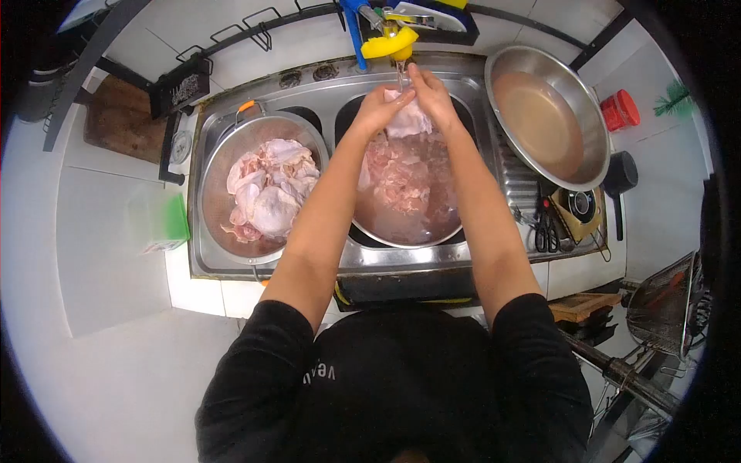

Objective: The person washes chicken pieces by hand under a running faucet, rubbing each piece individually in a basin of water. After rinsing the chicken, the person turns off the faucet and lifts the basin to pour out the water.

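My left hand (380,109) and my right hand (432,94) are both closed round a pale piece of raw chicken (409,123), one on each side. A thin stream of water falls onto it from the tap (395,40), which has a yellow piece at its spout. Below my hands, a metal basin (405,244) sits in the sink, full of cloudy pinkish water with raw chicken meat (401,184) in it. To the left, a metal colander (214,189) with orange-covered handles holds a heap of skin-on raw chicken pieces (270,202).
A large steel bowl (500,85) of cloudy water rests tilted on the drainboard at right. Near it lie black-handled scissors (546,231), a round black-faced device (579,204), a red tub (620,110) and a black pan (620,174). Wire strainers (665,305) hang at lower right.
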Demonstrator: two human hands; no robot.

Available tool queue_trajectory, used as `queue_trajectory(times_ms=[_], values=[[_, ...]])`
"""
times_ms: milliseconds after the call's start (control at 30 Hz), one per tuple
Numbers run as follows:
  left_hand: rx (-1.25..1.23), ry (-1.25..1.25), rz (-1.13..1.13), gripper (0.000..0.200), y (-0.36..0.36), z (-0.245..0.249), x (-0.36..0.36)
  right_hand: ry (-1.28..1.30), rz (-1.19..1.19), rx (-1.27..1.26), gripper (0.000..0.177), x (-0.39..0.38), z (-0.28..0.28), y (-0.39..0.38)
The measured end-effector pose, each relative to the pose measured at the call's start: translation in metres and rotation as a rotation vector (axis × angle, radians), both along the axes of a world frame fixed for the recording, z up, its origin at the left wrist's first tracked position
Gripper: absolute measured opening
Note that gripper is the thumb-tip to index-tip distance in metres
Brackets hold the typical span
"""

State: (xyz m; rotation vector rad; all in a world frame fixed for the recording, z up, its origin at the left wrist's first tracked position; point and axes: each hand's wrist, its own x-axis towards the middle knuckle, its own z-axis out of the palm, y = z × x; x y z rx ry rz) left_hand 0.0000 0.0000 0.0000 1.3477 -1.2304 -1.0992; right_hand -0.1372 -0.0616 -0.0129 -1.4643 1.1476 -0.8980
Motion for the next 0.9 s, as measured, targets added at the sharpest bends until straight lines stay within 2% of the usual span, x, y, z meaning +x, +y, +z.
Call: queue_trajectory(times_ms=[67,100,167,200,233,300,333,367,400,433,500,567,633,700,767,800,867,900], values=[[0.269,0.377,-0.15,0.05,-0.013,-0.011,0.001,-0.278,-0.196,-0.108,0.065,0.002,-0.002,0.002],[0.275,0.385,-0.149,0.05,-0.009,-0.01,0.0,-0.27,-0.196,-0.101,0.065,0.003,-0.005,0.01],[0.187,0.295,0.12,0.047,-0.012,-0.008,-0.007,0.114,-0.435,-0.176,0.068,-0.001,-0.013,0.018],[0.131,0.425,0.187,0.047,-0.013,-0.013,-0.011,0.185,-0.412,-0.132,0.072,0.006,-0.012,0.03],[0.128,0.426,0.185,0.047,-0.012,-0.013,-0.015,0.019,-0.361,-0.153,0.069,0.019,-0.017,0.038],[0.196,0.52,0.265,0.045,-0.005,-0.015,-0.024,-0.183,-0.432,-0.04,0.063,0.033,-0.021,0.051],[0.24,0.589,0.278,0.042,-0.001,-0.016,-0.026,-0.185,-0.433,-0.039,0.063,0.031,-0.019,0.05],[0.242,0.585,0.279,0.042,0.004,-0.017,-0.029,-0.02,-0.444,-0.124,0.054,0.029,-0.016,0.049],[0.154,0.691,0.243,0.041,0.007,-0.023,-0.032,0.145,-0.451,-0.21,0.045,0.026,-0.016,0.046],[0.062,0.795,0.205,0.039,0.013,-0.026,-0.032,0.14,-0.449,-0.208,0.045,0.021,-0.027,0.035],[0.123,0.769,0.248,0.038,0.032,-0.007,-0.033,-0.401,-0.328,0.206,0.032,0.007,-0.061,0.009],[0.118,0.731,0.278,0.038,0.036,-0.011,-0.033,-0.487,-0.243,0.2,0.028,-0.001,-0.067,0.01],[0.047,0.485,0.28,0.042,0.045,-0.004,-0.019,-0.296,-0.157,0.247,0.028,-0.011,-0.038,0.037],[0.018,0.26,0.26,0.043,0.058,-0.001,0.005,-0.087,-0.105,0.259,0.032,-0.012,-0.036,0.06],[0.094,0.18,0.314,0.043,0.087,0.031,0.027,-0.018,0.141,0.304,0.044,-0.026,-0.115,0.06],[0.175,0.104,0.345,0.042,0.102,0.043,0.042,-0.017,0.131,0.306,0.044,-0.027,-0.138,0.07],[0.135,-0.183,0.475,0.044,0.122,0.035,0.086,0.705,0.129,-0.17,0.072,-0.033,-0.165,0.097],[0.143,-0.391,0.558,0.043,0.137,0.043,0.104,0.715,0.113,-0.158,0.072,-0.037,-0.164,0.101]])
